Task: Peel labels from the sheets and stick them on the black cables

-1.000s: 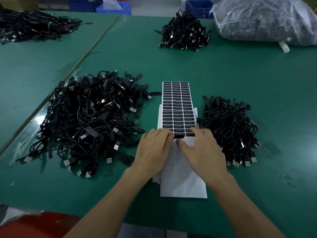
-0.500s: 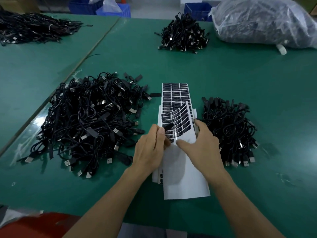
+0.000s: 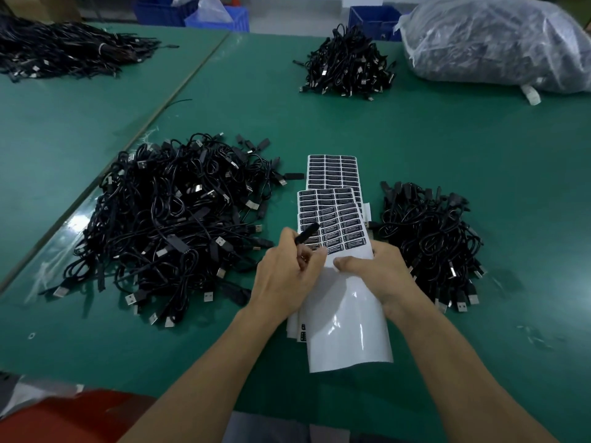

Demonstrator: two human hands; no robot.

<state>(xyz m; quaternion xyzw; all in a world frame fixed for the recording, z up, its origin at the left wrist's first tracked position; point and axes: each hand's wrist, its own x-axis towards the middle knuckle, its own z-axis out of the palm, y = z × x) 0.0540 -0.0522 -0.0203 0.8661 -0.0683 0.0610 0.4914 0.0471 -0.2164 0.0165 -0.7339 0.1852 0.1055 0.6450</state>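
We see bare green table (image 3: 399, 132) beyond the label sheets (image 3: 332, 174). A large cable pile (image 3: 166, 225) crowds their left; a smaller pile (image 3: 428, 238) hems their right.

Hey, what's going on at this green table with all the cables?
A person's left hand pinches one small black label, peeled from the glossy white label sheet that the right hand holds raised above the stack of sheets. A big heap of black USB cables lies on the left, a smaller heap on the right. No cable is in hand yet.

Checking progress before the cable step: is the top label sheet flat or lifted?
Lifted: the right hand grips the top label sheet, its labelled end raised over the stack beneath.
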